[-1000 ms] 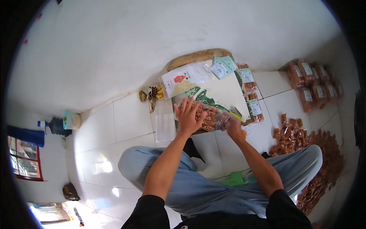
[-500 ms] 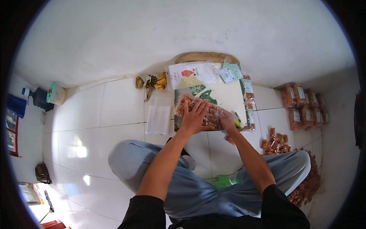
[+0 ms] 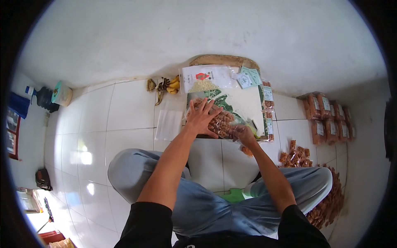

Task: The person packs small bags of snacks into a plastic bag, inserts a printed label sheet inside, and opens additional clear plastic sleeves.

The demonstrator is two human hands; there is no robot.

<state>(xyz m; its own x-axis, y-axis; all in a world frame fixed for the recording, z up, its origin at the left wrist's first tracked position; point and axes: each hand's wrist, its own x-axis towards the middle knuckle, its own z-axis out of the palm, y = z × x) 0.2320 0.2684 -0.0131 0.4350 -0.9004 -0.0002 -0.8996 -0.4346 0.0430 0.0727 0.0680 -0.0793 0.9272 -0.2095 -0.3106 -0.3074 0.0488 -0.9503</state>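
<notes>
A clear plastic bag of brown, crinkled snack pieces [image 3: 223,123] lies slantwise on a low table with a leaf-patterned top [image 3: 244,99]. My left hand [image 3: 202,119] rests on the bag's left part with its fingers spread wide. At the bag's right end, my right hand [image 3: 245,134] has its fingers closed around the gathered plastic. Just beyond that hand is a small yellow-green item [image 3: 254,129], partly hidden. A few orange-brown pieces [image 3: 247,151] show below the right hand, near the table edge.
A printed white plastic package [image 3: 206,78] and green labels [image 3: 249,77] lie at the table's back. Labelled packs [image 3: 268,94] line its right side. Clear empty bags [image 3: 168,125] and bananas [image 3: 173,85] are on the left. Filled packs [image 3: 326,111] and loose snacks [image 3: 295,156] stand right.
My left hand has slid left along the bag, fingers spread wider. The bag's right end has tilted toward me, with my right hand still on it. The view has shifted slightly.
</notes>
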